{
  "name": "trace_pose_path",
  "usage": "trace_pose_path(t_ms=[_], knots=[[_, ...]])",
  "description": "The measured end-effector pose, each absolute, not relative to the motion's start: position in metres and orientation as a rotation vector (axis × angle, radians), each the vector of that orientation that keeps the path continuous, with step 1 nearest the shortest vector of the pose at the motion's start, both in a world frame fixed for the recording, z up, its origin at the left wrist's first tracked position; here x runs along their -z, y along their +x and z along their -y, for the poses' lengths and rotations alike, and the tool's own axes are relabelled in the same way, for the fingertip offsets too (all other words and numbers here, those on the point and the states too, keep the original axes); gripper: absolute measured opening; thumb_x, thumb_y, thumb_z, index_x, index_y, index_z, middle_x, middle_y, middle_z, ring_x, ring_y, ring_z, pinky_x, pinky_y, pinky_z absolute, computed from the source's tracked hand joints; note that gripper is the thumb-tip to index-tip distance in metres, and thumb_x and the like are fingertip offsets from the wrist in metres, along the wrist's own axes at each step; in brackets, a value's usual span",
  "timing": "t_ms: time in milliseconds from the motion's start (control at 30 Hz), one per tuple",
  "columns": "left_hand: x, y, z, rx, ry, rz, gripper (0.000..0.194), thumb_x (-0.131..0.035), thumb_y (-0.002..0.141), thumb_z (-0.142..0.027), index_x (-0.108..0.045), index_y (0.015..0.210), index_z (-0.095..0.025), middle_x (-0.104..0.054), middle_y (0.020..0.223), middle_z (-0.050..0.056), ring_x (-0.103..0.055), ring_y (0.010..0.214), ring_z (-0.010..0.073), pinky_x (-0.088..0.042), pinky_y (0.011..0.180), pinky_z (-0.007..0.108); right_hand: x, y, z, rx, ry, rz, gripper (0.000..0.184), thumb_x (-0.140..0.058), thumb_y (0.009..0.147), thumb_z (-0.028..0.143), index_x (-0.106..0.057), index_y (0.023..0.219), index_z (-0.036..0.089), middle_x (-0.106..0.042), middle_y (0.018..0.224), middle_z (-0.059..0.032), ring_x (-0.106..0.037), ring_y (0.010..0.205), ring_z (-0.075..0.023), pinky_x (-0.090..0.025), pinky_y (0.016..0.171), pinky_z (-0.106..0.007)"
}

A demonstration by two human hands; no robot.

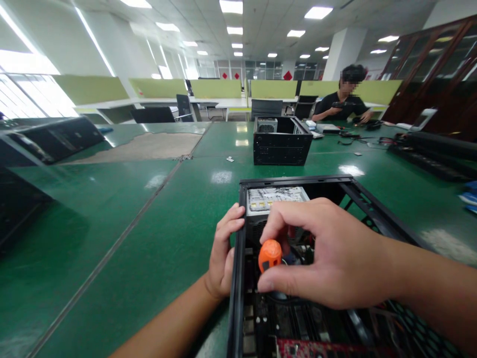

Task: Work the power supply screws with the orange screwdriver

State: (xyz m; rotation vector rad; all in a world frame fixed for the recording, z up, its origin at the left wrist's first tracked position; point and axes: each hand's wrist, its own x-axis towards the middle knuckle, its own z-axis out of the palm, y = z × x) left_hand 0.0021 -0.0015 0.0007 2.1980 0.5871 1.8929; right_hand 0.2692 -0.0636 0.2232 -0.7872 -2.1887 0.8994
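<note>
In front of me an open black computer case [237,278] lies on the green table. Inside are a power supply [278,196] with a white label at the far end and a red circuit card [313,348] at the near end. My right hand [331,253] is over the case, thumb and fingers closed round the orange handle of a screwdriver [270,254]. The handle's end points up toward me; its shaft and tip are hidden. My left hand [223,253] rests against the case's left side, with its fingertips on the top edge.
Another black case [283,149] stands farther back on the table [179,228]. Dark cases [55,139] lie at the left. A person [341,102] sits at the far right near cables and small parts. More dark equipment [436,154] lies at the right edge.
</note>
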Motion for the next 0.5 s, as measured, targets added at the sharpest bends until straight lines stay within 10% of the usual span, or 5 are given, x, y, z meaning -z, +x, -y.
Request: trace_pose_path(t_ms=[233, 500], knots=[[-0.002, 0.002, 0.003, -1.894, 2.217, -0.577, 0.054, -0.073, 0.128, -0.046, -0.069, 0.181, -0.037, -0.080, 0.183, 0.012, -0.073, 0.181, 0.0386, -0.062, 0.151, 0.068, -0.228, 0.280, 0.061, -0.755, -0.603, 2.265, 0.022, -0.073, 0.105, 0.011, -0.091, 0.113, 0.021, -0.102, 0.118, -0.0073, -0.096, 0.103, -0.0238, -0.075, 0.099, -0.034], [-0.005, 0.002, 0.003, -1.903, 2.184, -0.571, 0.048, -0.073, 0.130, -0.039, -0.074, 0.177, -0.034, -0.082, 0.179, 0.013, -0.075, 0.179, 0.0350, -0.064, 0.150, 0.059, -0.224, 0.313, 0.057, -0.701, -0.733, 2.196, 0.021, -0.076, 0.092, 0.013, -0.090, 0.104, 0.023, -0.087, 0.087, 0.0003, -0.076, 0.075, -0.0184, -0.062, 0.075, -0.030]])
